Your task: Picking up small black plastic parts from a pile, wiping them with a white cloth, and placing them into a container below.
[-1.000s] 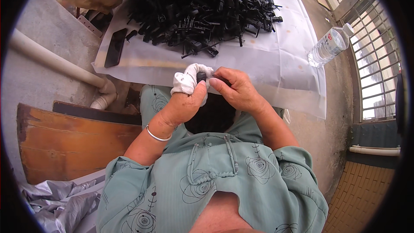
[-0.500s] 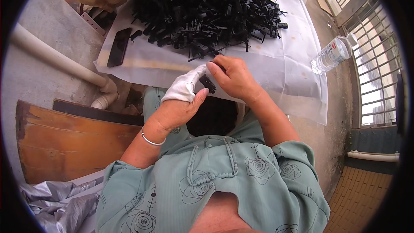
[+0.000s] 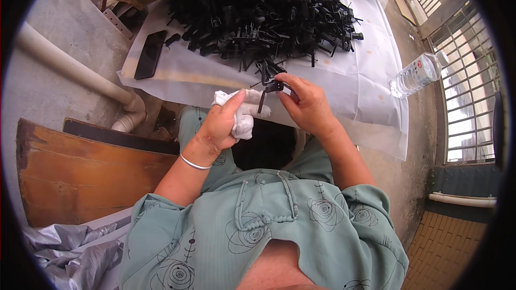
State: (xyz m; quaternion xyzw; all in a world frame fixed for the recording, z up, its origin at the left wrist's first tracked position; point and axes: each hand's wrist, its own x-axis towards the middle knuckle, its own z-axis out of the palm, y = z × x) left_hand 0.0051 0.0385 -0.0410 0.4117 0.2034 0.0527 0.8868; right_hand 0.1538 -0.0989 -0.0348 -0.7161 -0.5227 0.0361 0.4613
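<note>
My right hand [image 3: 310,105] pinches a black plastic part [image 3: 273,86] between thumb and fingers at the near edge of the pile. A thin leg of the part hangs toward my left hand [image 3: 228,118]. White glove fabric [image 3: 244,124] covers the fingers of that hand, while its thumb is bare. Its gloved fingers stretch apart beside the hanging leg, and I see nothing gripped in them. Just beyond, a large heap of black plastic parts [image 3: 242,16] lies on the white-sheeted table [image 3: 360,83].
A dark phone [image 3: 150,55] lies at the table's left. To the right stands a tilted clear water bottle [image 3: 416,75]. Below my hands, between my knees, sits a dark-filled container [image 3: 263,145]. A wooden board [image 3: 91,174] and a pipe [image 3: 75,67] are at left.
The small black part that was at my left hand is gone from it. My left fingers have spread, and my right hand has drawn a black part from the pile's edge.
</note>
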